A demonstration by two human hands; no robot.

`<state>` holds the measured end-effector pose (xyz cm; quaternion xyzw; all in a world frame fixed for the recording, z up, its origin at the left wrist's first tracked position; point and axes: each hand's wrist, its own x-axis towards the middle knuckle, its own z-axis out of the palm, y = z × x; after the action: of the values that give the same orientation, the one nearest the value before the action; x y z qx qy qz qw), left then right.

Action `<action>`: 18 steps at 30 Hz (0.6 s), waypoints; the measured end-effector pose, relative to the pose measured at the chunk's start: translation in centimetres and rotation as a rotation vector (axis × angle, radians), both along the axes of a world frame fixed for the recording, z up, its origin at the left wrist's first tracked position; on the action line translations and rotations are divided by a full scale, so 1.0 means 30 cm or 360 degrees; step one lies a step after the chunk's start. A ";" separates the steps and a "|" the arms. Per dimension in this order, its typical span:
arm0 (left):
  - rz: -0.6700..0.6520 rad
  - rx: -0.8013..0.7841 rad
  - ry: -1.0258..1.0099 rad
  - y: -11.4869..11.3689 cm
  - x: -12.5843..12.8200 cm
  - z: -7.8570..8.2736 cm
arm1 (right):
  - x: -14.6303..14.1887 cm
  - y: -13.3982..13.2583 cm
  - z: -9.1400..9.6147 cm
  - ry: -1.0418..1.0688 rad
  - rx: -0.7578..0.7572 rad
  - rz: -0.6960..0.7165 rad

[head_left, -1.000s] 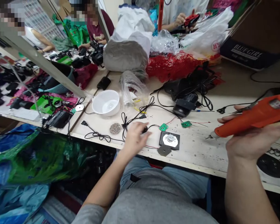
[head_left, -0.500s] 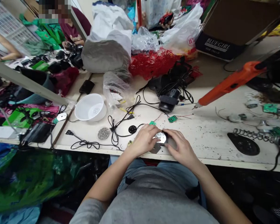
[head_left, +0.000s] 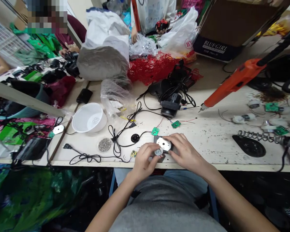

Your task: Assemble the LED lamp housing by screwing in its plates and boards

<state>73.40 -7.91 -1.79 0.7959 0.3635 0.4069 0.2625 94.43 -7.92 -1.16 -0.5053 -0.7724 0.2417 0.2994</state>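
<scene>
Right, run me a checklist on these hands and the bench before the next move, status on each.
1. Grip: ok. The left hand pinches a small round silver piece.
2. Support: ok. The right hand rests against the silver disc on the dark square plate.
3. Disc seated on plate: cannot tell. Fingers cover part of its edge.
4. Orange soldering iron: ok. It is in neither hand, its tip well clear of them.
5. Green circuit board: ok. It lies just beyond the plate, not under the hands.

Grey shirt (head_left: 164, 214), blue jeans (head_left: 183, 178), bare hands (head_left: 145, 160) (head_left: 187, 151)
</scene>
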 end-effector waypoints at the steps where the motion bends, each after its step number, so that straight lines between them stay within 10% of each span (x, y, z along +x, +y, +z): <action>1: 0.0020 -0.0009 -0.0015 -0.010 -0.002 -0.009 | 0.000 0.005 0.003 0.0007 -0.0027 0.0004; 7: 0.0091 -0.0051 -0.0063 -0.029 -0.007 -0.033 | 0.004 0.028 0.026 0.0312 -0.0250 -0.0041; 18: 0.0170 -0.0044 -0.0133 -0.014 0.001 -0.039 | 0.075 0.012 -0.003 0.1261 -0.0636 -0.0777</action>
<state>73.43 -8.34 -2.96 0.7539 0.3998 0.4482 0.2665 96.67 -7.56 -1.25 -0.5882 -0.3974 0.4809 0.5146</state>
